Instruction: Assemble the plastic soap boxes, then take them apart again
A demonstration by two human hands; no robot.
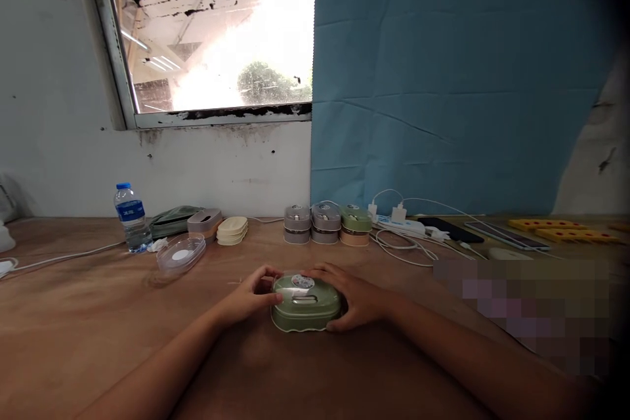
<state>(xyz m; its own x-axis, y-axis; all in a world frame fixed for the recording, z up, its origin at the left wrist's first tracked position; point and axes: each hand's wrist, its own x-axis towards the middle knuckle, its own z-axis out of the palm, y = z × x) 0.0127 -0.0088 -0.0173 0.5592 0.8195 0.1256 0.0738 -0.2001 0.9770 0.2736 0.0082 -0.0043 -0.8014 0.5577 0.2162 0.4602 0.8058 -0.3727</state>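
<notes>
A green oval plastic box [315, 315] rests on the brown table straight in front of me. Its top carries a round pale sticker [303, 281] and a slot-like mark. A clear edge shows around the box, like a transparent cover. My left hand [251, 294] grips the left end, thumb on the near side of the top. From the right, my right hand [358, 296] wraps the other end, with fingers over the back and thumb low at the front. The box's far side is partly hidden by my fingers.
Behind the box stand two grey two-part boxes [297, 224] and a green-and-orange one [356, 226]. Leftward are pale yellow oval pieces [232, 231], a clear lid [181, 254], a pinkish box [205, 222] and a water bottle [132, 220]. Cables [403, 243] and a power strip [401, 226] lie right.
</notes>
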